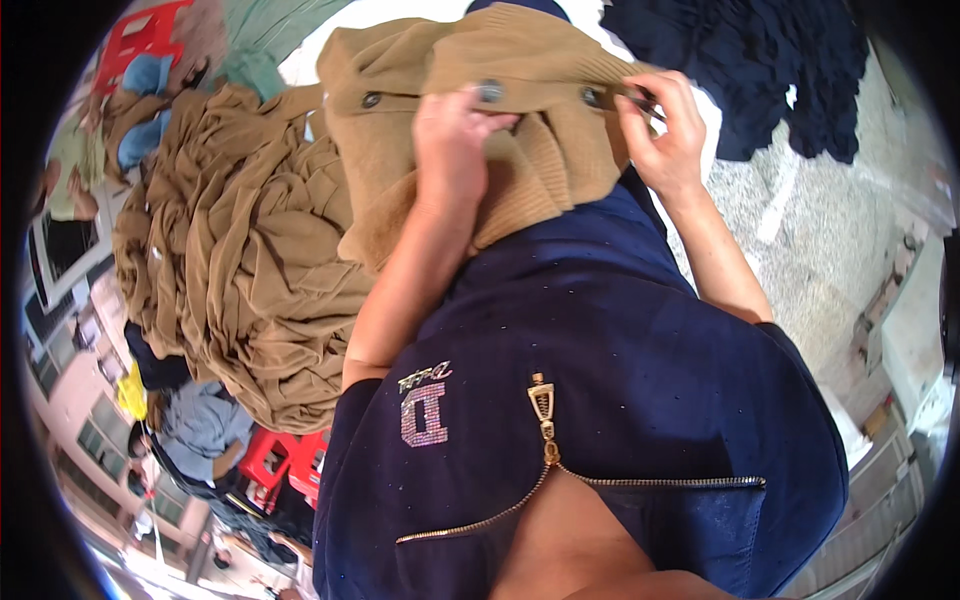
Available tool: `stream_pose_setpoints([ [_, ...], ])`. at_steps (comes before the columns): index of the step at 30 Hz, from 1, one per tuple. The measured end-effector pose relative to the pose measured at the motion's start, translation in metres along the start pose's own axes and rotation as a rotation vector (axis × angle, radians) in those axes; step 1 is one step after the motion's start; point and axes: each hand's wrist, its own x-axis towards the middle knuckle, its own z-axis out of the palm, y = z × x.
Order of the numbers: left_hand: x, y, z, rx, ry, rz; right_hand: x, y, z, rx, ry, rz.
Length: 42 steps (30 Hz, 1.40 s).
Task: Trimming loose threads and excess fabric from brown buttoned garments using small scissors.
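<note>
My left hand (pixel 455 135) is gripping the tan knit cardigan (pixel 520 70) by a dark button (pixel 490 91) (placket edge), while my right hand (pixel 662 130) is pinching its ribbed edge beside another.

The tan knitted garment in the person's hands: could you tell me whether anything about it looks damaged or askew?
Nothing stands out. The tan garment is bunched between the left hand and right hand, with no visible damage.

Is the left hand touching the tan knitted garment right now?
Touching. The head view shows the left hand pressed onto the tan knitted garment, its fingers curled over the fabric just below a dark button.
</note>
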Motion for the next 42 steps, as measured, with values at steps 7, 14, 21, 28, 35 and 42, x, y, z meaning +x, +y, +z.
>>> stream_pose_setpoints([
  [7, -0.045, -0.012, 0.048, 0.94, -0.747, 0.118, 0.054, -0.063, 0.02, 0.3, -0.467, 0.054],
  [14, -0.063, 0.047, 0.001, 0.804, -0.654, 0.147, 0.055, -0.043, 0.1, -0.082, -0.698, -0.242],
  [21, -0.014, 0.028, -0.197, 0.748, 0.576, 0.315, 0.046, -0.029, 0.137, -0.473, -0.684, -0.354],
  [28, 0.019, -0.098, -0.346, 0.414, 0.399, -0.489, 0.052, -0.024, 0.148, -0.57, -0.719, -0.293],
  [35, 0.002, -0.043, -0.325, -0.371, 0.402, -0.412, 0.066, 0.002, 0.12, -0.332, -0.481, -0.199],
  [42, -0.006, -0.062, -0.331, 0.9, 0.77, 0.011, 0.058, -0.016, 0.129, -0.417, -0.471, -0.381],
])
